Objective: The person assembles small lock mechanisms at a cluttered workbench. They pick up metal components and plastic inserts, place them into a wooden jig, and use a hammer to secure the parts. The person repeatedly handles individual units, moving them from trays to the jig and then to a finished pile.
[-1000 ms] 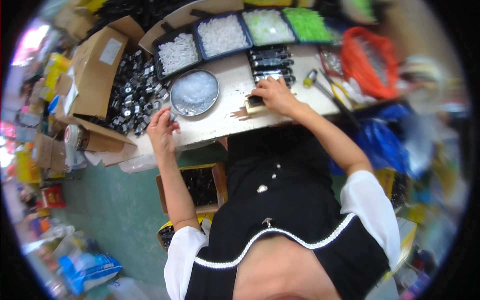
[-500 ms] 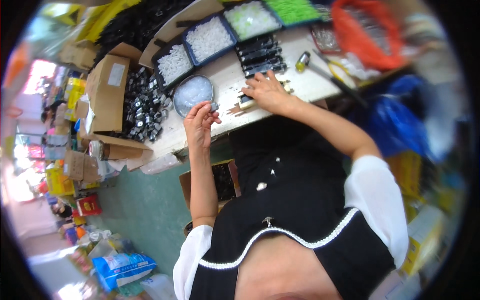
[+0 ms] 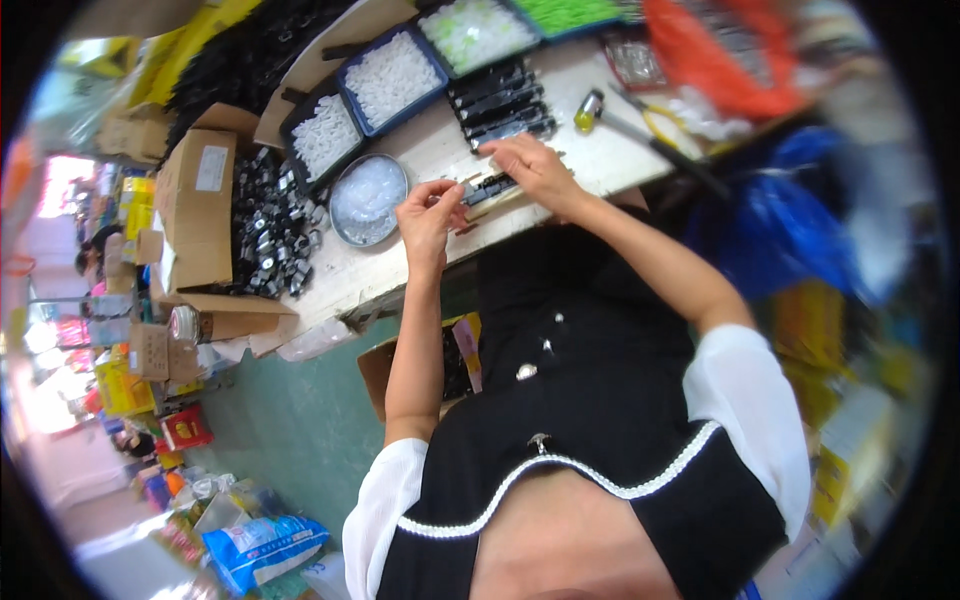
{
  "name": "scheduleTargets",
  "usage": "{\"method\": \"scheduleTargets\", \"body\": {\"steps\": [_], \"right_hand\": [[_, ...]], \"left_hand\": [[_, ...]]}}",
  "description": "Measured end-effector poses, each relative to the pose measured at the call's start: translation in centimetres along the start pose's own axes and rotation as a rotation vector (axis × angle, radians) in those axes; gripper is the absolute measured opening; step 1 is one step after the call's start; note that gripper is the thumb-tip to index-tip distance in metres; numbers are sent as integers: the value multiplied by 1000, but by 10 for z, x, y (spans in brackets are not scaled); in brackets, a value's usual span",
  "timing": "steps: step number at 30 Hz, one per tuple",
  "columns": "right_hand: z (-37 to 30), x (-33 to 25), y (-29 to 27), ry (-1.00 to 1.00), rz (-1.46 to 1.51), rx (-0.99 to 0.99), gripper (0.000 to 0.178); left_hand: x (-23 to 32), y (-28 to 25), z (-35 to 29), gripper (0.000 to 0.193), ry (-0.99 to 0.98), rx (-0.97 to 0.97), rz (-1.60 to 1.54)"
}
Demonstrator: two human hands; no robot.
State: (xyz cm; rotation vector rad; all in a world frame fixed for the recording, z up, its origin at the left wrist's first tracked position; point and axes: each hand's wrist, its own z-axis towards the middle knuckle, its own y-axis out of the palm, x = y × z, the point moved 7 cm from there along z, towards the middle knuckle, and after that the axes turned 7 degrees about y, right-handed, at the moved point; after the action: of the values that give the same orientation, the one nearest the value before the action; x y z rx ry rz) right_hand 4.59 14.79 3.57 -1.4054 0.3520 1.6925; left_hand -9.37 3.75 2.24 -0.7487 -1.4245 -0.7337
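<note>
My left hand [image 3: 428,222] is closed in a pinch at the left end of a narrow pale fixture [image 3: 492,204] near the table's front edge. Between its thumb and fingers is a small dark grey piece [image 3: 467,196], partly hidden by the fingertips. A slim black part [image 3: 492,186] lies along the fixture, touching or close to that piece. Over the fixture's right side reaches my right hand [image 3: 535,172], palm down, fingers stretched out and slightly bent; its underside is hidden. Just beyond lie several long black parts [image 3: 505,103] in a row.
Left of my hands stands a round metal dish [image 3: 402,205] of clear, gel-like material. Behind are trays of white pieces [image 3: 393,80] and green pieces [image 3: 565,10]. A carton [image 3: 195,215] and heaped black-and-silver parts [image 3: 275,225] sit left; a hammer [image 3: 640,140] and pliers [image 3: 655,115] lie right.
My left hand has moved right with the small grey piece, from beside the dish to the fixture's left end. My right hand's fingers have drawn closer together.
</note>
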Motion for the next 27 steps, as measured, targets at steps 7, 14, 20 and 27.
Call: {"method": "scheduleTargets", "body": {"steps": [7, 14, 20, 27], "right_hand": [[-6, -9, 7, -194, -202, 65, 24], [-6, -11, 5, -148, -194, 75, 18], [-1, -10, 8, -50, -179, 54, 19], [28, 12, -39, 180, 7, 85, 18]], "left_hand": [[-29, 2, 25, 13, 209, -77, 443], [-26, 8, 4, 6, 152, -38, 67], [-34, 4, 11, 7, -125, -110, -42], [-26, 6, 32, 10, -18, -249, 305]]}}
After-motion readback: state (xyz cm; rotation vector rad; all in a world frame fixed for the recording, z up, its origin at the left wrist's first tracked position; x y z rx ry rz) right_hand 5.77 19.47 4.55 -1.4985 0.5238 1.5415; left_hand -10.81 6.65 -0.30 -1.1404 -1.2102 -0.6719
